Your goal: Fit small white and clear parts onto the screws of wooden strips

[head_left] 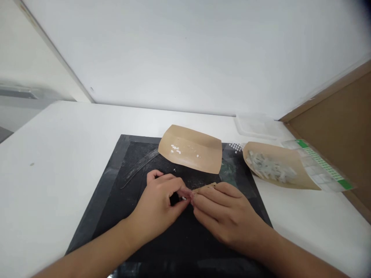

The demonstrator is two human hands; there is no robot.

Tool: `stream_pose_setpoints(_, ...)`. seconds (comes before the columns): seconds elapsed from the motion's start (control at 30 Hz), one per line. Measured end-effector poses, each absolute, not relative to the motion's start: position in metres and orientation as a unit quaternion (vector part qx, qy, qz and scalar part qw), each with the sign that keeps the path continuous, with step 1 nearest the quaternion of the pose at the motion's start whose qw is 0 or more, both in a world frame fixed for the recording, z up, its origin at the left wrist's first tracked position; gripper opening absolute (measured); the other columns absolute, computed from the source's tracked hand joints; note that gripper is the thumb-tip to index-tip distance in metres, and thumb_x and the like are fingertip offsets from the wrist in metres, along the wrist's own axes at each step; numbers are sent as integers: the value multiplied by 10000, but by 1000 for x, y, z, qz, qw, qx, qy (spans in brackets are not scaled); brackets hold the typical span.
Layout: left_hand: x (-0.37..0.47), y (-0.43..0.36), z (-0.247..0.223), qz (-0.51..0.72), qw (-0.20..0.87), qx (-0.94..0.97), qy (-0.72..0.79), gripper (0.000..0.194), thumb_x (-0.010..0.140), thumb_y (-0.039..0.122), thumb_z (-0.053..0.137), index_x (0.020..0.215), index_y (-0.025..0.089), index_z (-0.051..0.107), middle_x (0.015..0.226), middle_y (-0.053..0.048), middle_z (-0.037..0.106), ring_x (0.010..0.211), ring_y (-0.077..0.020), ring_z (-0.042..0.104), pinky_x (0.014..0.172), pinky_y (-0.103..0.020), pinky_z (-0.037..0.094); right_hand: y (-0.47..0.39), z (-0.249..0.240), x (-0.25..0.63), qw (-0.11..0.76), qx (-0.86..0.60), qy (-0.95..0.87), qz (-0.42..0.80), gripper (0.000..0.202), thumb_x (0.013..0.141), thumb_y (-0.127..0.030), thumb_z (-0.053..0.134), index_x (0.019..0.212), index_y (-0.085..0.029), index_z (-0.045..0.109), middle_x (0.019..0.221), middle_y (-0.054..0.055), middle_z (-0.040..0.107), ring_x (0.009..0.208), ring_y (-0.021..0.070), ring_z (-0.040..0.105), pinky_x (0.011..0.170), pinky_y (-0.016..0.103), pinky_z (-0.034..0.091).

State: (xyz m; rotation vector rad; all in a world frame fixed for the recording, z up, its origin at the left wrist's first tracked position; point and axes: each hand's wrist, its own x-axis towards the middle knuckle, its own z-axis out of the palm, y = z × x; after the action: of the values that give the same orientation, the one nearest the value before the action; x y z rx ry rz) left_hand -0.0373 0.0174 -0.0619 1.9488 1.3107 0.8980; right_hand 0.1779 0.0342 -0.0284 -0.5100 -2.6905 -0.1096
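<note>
My left hand (162,202) is over the black mat (139,249), thumb and forefinger pinched on a tiny silvery piece (184,198). Its fingertips touch those of my right hand (224,210), whose fingers are closed round a tan, flat item (211,185) that they mostly hide. Just beyond the hands lies a brown paper tray (199,141) with small white pieces (175,148) on it. A tiny white bit (174,170) rests on the mat between this tray and my left hand.
At the right, a second brown tray (304,181) holds many translucent pieces (272,168). A clear case with green labels (324,164) overlaps its edge. Small white squares (236,147) lie between the trays. Behind is a clear plastic lid (256,127), near the white wall (185,58).
</note>
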Motion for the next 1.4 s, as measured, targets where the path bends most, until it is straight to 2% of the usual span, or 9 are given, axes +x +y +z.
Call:
stream_pose_setpoints(0.33, -37, 16, -63, 329, 297, 736, 511, 146, 828, 116, 729, 793, 244, 669, 830, 115, 747, 803, -134, 688, 971, -416, 253, 35, -26, 173, 181, -196, -963, -46, 271, 1043, -80, 520, 809, -150, 638, 802, 4, 630, 769, 156, 551, 712, 367, 331)
stream_pose_setpoints(0.5, -37, 17, -63, 325, 293, 742, 509, 147, 821, 112, 723, 796, 245, 667, 835, 110, 749, 815, -142, 691, 971, -421, 249, 38, -27, 175, 200, -198, -959, -34, 261, 1050, -94, 521, 822, -149, 636, 796, 2, 617, 745, 151, 497, 754, 355, 345)
stream_pose_setpoints(0.7, -37, 16, -60, 311, 263, 760, 506, 128, 875, 144, 704, 819, 259, 695, 833, 70, 755, 886, -186, 679, 947, -437, 274, 36, -31, 178, 217, -208, -953, -33, 246, 1054, -108, 552, 831, -153, 648, 789, -2, 645, 762, 144, 558, 756, 353, 346)
stream_pose_setpoints(0.8, -37, 15, -58, 292, 246, 775, 504, 168, 885, 112, 661, 871, 275, 697, 872, 56, 766, 940, -220, 675, 964, -471, 281, 36, -33, 181, 222, -211, -951, -34, 225, 1040, -102, 580, 831, -161, 641, 809, -7, 675, 796, 145, 607, 730, 366, 335)
stream_pose_setpoints(1.03, -38, 13, -55, 282, 245, 785, 494, 269, 919, 76, 610, 1015, 318, 679, 926, 90, 764, 962, -226, 677, 966, -486, 291, 45, -27, 187, 246, -203, -947, -34, 274, 1001, -116, 637, 750, -189, 555, 752, -40, 618, 729, 135, 559, 705, 369, 332)
stream_pose_setpoints(1.17, -38, 14, -56, 290, 226, 799, 476, 171, 979, 163, 654, 885, 299, 699, 843, 87, 736, 931, -204, 654, 941, -475, 259, 50, -21, 191, 242, -166, -956, 2, 315, 1023, -284, 675, 755, -190, 539, 810, -32, 664, 768, 130, 585, 717, 351, 358)
stream_pose_setpoints(1.23, -38, 15, -57, 291, 210, 810, 464, 209, 998, 188, 655, 805, 263, 680, 794, 73, 725, 924, -203, 641, 949, -484, 242, 52, -18, 194, 259, -161, -952, 25, 344, 1005, -353, 707, 756, -189, 536, 804, -27, 674, 772, 132, 601, 722, 345, 377)
stream_pose_setpoints(1.3, -39, 15, -56, 290, 205, 818, 453, 225, 1008, 185, 648, 796, 252, 677, 775, 64, 725, 934, -205, 634, 962, -492, 231, 53, -16, 197, 287, -171, -942, 38, 333, 972, -346, 746, 760, -190, 542, 774, -26, 678, 769, 141, 625, 725, 345, 393)
stream_pose_setpoints(1.4, -39, 16, -53, 284, 206, 826, 441, 228, 1013, 172, 635, 800, 245, 670, 773, 55, 725, 955, -207, 631, 974, -497, 232, 56, -13, 204, 336, -193, -921, 26, 273, 914, -241, 781, 773, -204, 551, 756, -30, 700, 754, 150, 651, 708, 350, 398)
